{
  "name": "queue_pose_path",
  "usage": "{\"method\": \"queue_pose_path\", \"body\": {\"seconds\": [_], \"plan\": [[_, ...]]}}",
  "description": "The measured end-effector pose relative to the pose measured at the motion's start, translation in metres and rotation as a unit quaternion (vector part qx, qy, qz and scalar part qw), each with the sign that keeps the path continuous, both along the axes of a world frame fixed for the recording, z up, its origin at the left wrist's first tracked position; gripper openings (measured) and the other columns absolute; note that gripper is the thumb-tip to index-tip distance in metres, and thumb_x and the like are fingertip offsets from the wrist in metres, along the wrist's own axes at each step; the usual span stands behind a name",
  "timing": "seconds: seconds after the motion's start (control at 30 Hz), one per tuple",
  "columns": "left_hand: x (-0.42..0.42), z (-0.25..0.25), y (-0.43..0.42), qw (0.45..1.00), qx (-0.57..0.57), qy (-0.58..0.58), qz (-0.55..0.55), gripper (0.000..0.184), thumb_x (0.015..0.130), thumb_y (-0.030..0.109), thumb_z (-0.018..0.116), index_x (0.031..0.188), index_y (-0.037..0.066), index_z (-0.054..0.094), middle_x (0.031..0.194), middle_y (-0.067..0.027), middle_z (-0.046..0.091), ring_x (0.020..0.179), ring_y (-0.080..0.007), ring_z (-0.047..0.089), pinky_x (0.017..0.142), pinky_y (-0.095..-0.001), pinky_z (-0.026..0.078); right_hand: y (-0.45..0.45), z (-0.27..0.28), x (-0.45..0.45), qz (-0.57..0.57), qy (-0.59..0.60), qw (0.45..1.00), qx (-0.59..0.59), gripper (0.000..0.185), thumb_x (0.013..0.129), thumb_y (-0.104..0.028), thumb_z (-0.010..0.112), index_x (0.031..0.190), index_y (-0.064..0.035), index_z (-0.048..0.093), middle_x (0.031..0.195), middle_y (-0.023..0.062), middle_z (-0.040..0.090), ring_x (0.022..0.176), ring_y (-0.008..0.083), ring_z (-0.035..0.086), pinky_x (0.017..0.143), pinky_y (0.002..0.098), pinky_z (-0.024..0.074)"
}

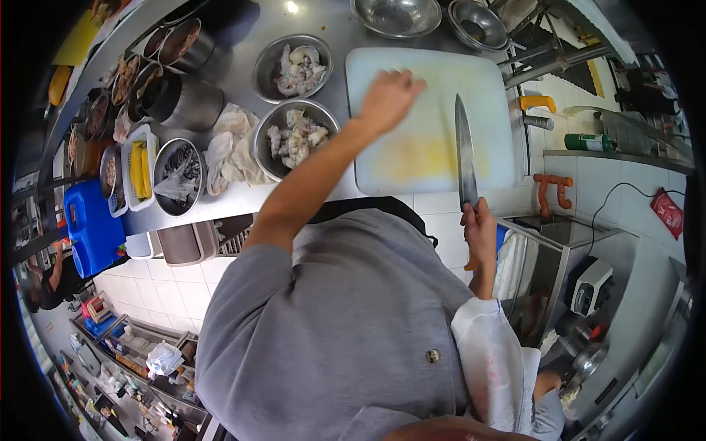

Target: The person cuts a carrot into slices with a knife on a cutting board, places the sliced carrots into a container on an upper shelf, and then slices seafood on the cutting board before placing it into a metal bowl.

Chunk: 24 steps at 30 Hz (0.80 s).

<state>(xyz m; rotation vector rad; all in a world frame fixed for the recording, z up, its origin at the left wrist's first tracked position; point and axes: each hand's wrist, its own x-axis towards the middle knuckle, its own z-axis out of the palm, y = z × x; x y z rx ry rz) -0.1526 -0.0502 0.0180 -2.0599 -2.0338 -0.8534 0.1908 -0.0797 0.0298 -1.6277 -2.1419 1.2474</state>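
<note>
My left hand point(392, 99) is over the upper left part of a white cutting board point(434, 73). Its fingers are loosely bent and slightly apart, and nothing shows in them. At the board's lower right edge, my right hand point(479, 226) is closed around the handle of a long knife point(465, 151). The blade points away from me across the board's right side. Yellow stains mark the board. Left of it are two metal bowls point(259, 147) point(255, 79) holding pale, purplish chunks of food point(300, 71).
Crumpled cloths point(234, 151), a bowl with a plastic bag point(179, 176), a white basket of yellow items point(140, 169) and metal pots point(193, 103) stand left. Metal bowls point(397, 16) lie beyond the board. A blue jug point(92, 228) is far left, near another person point(55, 283).
</note>
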Motion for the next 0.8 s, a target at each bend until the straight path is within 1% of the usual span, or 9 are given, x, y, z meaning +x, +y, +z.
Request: {"method": "queue_pose_path", "body": {"seconds": [0.13, 0.2, 0.27, 0.3, 0.33, 0.43, 0.6, 0.67, 0.8], "plan": [[0.055, -0.031, -0.019, 0.994, -0.062, -0.023, -0.083, 0.025, 0.076, 0.012, 0.064, 0.101, 0.01, 0.063, 0.1, -0.0103, 0.064, 0.095, -0.0296, 0.061, 0.085, -0.0439, 0.045, -0.005, 0.022, -0.014, -0.027, -0.027, 0.999, 0.022, 0.022, 0.098, -0.017, 0.057, 0.088, -0.0013, 0.045, 0.064, 0.0154, 0.062, 0.054, 0.029, 0.061, 0.051, 0.0382, 0.0448], [0.055, -0.036, -0.037, 0.991, -0.009, -0.076, -0.106, 0.027, 0.076, 0.015, 0.067, 0.103, 0.01, 0.066, 0.102, -0.0108, 0.063, 0.099, -0.0294, 0.059, 0.086, -0.0451, 0.043, -0.01, 0.023, -0.008, 0.011, -0.03, 0.998, 0.061, 0.02, 0.098, -0.017, 0.057, 0.091, -0.0016, 0.045, 0.065, 0.019, 0.061, 0.057, 0.0374, 0.061, 0.052, 0.043, 0.045], [0.042, -0.031, -0.044, 0.985, -0.092, -0.116, -0.095, 0.034, 0.078, 0.018, 0.071, 0.11, 0.007, 0.067, 0.102, -0.0089, 0.064, 0.101, -0.03, 0.058, 0.085, -0.045, 0.042, -0.017, 0.025, -0.006, 0.04, -0.04, 0.994, 0.093, 0.019, 0.097, -0.016, 0.057, 0.094, -0.002, 0.045, 0.066, 0.023, 0.06, 0.062, 0.0446, 0.06, 0.054, 0.0495, 0.0441], [0.038, -0.027, -0.046, 0.985, -0.091, -0.128, -0.076, 0.031, 0.077, 0.017, 0.072, 0.106, 0.007, 0.068, 0.101, -0.0081, 0.064, 0.1, -0.0293, 0.058, 0.085, -0.0441, 0.042, -0.02, 0.027, -0.005, 0.063, -0.071, 0.99, 0.103, 0.017, 0.096, -0.014, 0.057, 0.095, -0.0028, 0.045, 0.067, 0.0253, 0.06, 0.067, 0.0472, 0.06, 0.056, 0.0546, 0.0423], [0.036, -0.024, -0.047, 0.985, -0.09, -0.138, -0.05, 0.028, 0.077, 0.017, 0.073, 0.103, 0.007, 0.069, 0.101, -0.0073, 0.064, 0.099, -0.0286, 0.058, 0.085, -0.0432, 0.041, -0.022, 0.033, -0.008, 0.082, -0.091, 0.987, 0.102, 0.016, 0.095, -0.014, 0.057, 0.094, -0.0031, 0.045, 0.067, 0.0251, 0.06, 0.067, 0.0481, 0.06, 0.057, 0.0565, 0.0421], [0.036, -0.024, -0.047, 0.981, -0.108, -0.15, -0.053, 0.022, 0.076, 0.016, 0.074, 0.096, 0.007, 0.07, 0.097, -0.0062, 0.064, 0.097, -0.0269, 0.058, 0.084, -0.042, 0.041, -0.029, 0.053, -0.017, 0.121, -0.15, 0.976, 0.103, 0.015, 0.096, -0.014, 0.055, 0.095, -0.0036, 0.044, 0.07, 0.024, 0.062, 0.067, 0.0487, 0.06, 0.058, 0.0566, 0.0435], [0.04, -0.023, -0.05, 0.981, -0.092, -0.166, -0.045, 0.017, 0.077, 0.015, 0.074, 0.092, 0.006, 0.07, 0.093, -0.006, 0.064, 0.094, -0.0268, 0.059, 0.083, -0.0403, 0.041, -0.034, 0.075, -0.024, 0.18, -0.223, 0.949, 0.129, 0.012, 0.096, -0.014, 0.052, 0.096, -0.004, 0.045, 0.076, 0.0224, 0.063, 0.07, 0.0462, 0.062, 0.061, 0.0553, 0.0466], [0.042, -0.024, -0.051, 0.981, -0.082, -0.172, -0.04, 0.017, 0.076, 0.014, 0.073, 0.091, 0.006, 0.07, 0.093, -0.0063, 0.064, 0.093, -0.0271, 0.059, 0.083, -0.04, 0.041, -0.034, 0.079, -0.027, 0.182, -0.24, 0.946, 0.119, 0.013, 0.095, -0.013, 0.052, 0.096, -0.0039, 0.044, 0.076, 0.0225, 0.063, 0.071, 0.0471, 0.061, 0.062, 0.0561, 0.0455], [0.043, -0.033, -0.052, 0.985, -0.058, -0.159, -0.032, 0.016, 0.074, 0.013, 0.072, 0.089, 0.006, 0.069, 0.092, -0.0067, 0.064, 0.092, -0.0273, 0.059, 0.081, -0.0406, 0.041, -0.034, 0.057, -0.033, 0.197, -0.247, 0.941, 0.119, 0.011, 0.095, -0.011, 0.049, 0.097, -0.0033, 0.042, 0.073, 0.0236, 0.063, 0.071, 0.0478, 0.061, 0.062, 0.0576, 0.046]]}}
